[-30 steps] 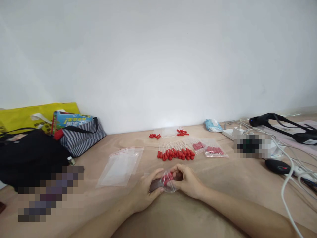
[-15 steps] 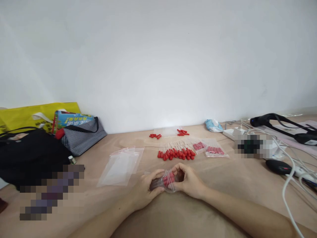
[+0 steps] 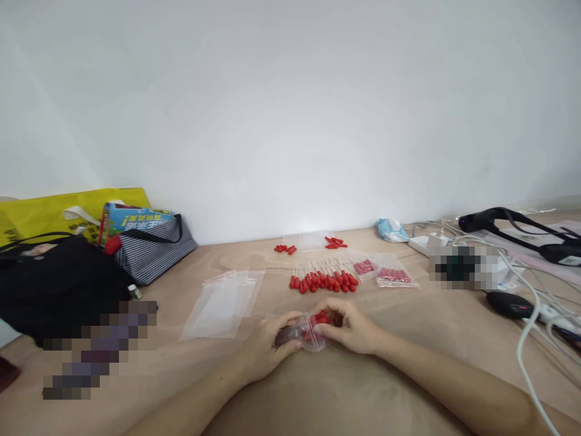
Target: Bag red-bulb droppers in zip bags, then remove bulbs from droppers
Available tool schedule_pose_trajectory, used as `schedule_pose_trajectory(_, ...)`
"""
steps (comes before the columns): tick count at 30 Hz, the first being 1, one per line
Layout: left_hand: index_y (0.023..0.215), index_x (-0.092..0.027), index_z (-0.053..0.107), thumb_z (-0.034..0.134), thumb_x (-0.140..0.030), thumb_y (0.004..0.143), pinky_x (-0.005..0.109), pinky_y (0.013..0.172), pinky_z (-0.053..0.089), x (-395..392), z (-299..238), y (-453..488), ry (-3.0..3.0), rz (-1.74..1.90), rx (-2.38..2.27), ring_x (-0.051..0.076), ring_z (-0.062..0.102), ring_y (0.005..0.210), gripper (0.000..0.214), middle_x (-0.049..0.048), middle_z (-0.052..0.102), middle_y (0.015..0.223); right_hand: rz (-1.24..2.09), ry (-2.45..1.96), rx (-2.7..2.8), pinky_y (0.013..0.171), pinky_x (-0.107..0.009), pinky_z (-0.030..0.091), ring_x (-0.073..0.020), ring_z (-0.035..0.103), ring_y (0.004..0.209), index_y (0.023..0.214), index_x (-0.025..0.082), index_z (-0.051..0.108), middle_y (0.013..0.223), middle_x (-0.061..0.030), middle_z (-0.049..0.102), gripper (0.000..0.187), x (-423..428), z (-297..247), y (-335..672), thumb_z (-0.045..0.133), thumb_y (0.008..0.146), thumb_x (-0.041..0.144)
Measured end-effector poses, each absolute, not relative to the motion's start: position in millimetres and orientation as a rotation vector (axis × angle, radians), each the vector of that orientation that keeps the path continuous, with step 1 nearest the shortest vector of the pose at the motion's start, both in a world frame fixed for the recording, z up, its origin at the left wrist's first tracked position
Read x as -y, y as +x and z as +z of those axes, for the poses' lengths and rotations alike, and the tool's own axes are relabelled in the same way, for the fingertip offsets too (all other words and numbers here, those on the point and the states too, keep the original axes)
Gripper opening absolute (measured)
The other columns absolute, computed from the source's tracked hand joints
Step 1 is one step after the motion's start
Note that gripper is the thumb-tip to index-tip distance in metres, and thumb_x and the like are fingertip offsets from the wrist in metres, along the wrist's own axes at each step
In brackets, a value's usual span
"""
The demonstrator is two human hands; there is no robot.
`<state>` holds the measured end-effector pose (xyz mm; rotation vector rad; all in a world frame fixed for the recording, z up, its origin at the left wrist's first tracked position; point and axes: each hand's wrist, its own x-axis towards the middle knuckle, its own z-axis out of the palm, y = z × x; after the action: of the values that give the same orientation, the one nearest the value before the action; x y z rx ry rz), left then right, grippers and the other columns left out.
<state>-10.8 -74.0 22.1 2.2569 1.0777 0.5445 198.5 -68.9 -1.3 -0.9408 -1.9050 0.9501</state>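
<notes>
My left hand (image 3: 267, 342) is curled around a clear zip bag (image 3: 297, 333), its thumb and fingers on either side of the plastic. The bag's mouth faces my right hand (image 3: 349, 327), whose fingers are closed on a bunch of red-tipped sticks (image 3: 322, 317). Some red tips show bright at the bag's mouth, and others look paler behind the plastic. The sticks' other ends are hidden. Just beyond my hands lies a pile of loose red-tipped sticks (image 3: 322, 281) with pale shafts pointing to the wall. Flat clear bags (image 3: 222, 306) are stacked left of it.
Two filled bags (image 3: 394, 275) lie right of the pile. More red-tipped sticks (image 3: 336, 242) rest near the wall. On the right are a blue tissue pack (image 3: 391, 230), white cables (image 3: 526, 345) and a black mouse (image 3: 509, 304). Black (image 3: 68, 284) and striped bags (image 3: 154, 251) stand left.
The red tips at the bag's mouth have shifted toward my right hand, and some now show bright outside the plastic. My left hand has stayed almost still.
</notes>
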Motion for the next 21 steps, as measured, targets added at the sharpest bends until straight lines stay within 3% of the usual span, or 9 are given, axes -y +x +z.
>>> schedule_pose_trajectory(5,0.111,-0.023,0.050,0.056,-0.028,0.074,0.032,0.087,0.042,76,23,-12,2.303,0.520,-1.128,0.020,0.057,0.097,0.039,0.0037,0.063,0.107,1.404,-0.944,1.616,0.046,-0.021,0.040,-0.0065,0.047,0.046,0.072,0.016,0.051,0.055,0.0050,0.054,0.028,49,6,228,0.069,0.061,0.034)
schedule_pose_trajectory(9,0.116,-0.022,0.047,0.060,-0.037,0.069,0.036,0.086,0.042,78,23,-17,2.350,0.459,-1.158,0.023,0.054,0.100,0.051,0.0066,0.058,0.113,1.391,-0.911,1.577,0.048,-0.020,0.042,-0.0062,0.050,0.048,0.070,0.015,0.052,0.057,0.0037,0.058,0.028,34,25,262,0.073,0.056,0.028)
schedule_pose_trajectory(13,0.110,-0.021,0.053,0.057,-0.040,0.070,0.035,0.088,0.041,78,25,-15,2.357,0.734,-1.044,0.023,0.051,0.103,0.045,0.0081,0.054,0.116,1.210,-0.916,1.479,0.044,-0.018,0.038,-0.0054,0.048,0.045,0.070,0.016,0.051,0.056,0.0044,0.056,0.025,30,43,280,0.071,0.059,0.029)
schedule_pose_trajectory(17,0.081,-0.018,0.065,0.053,-0.038,0.075,0.032,0.080,0.045,71,34,3,2.024,0.939,-1.191,0.018,0.057,0.083,0.024,0.0053,0.062,0.087,0.792,-0.909,1.383,0.046,-0.020,0.040,-0.0074,0.049,0.049,0.071,0.018,0.051,0.059,0.0035,0.055,0.020,38,44,257,0.065,0.066,0.030)
schedule_pose_trajectory(21,0.086,-0.014,0.062,0.056,-0.038,0.076,0.026,0.070,0.049,61,44,28,1.273,0.820,-1.061,0.015,0.061,0.072,0.027,0.0064,0.066,0.080,0.227,-0.833,1.662,0.056,-0.024,0.045,-0.0115,0.053,0.064,0.077,0.019,0.058,0.071,-0.0017,0.056,0.006,55,27,215,0.060,0.072,0.023)
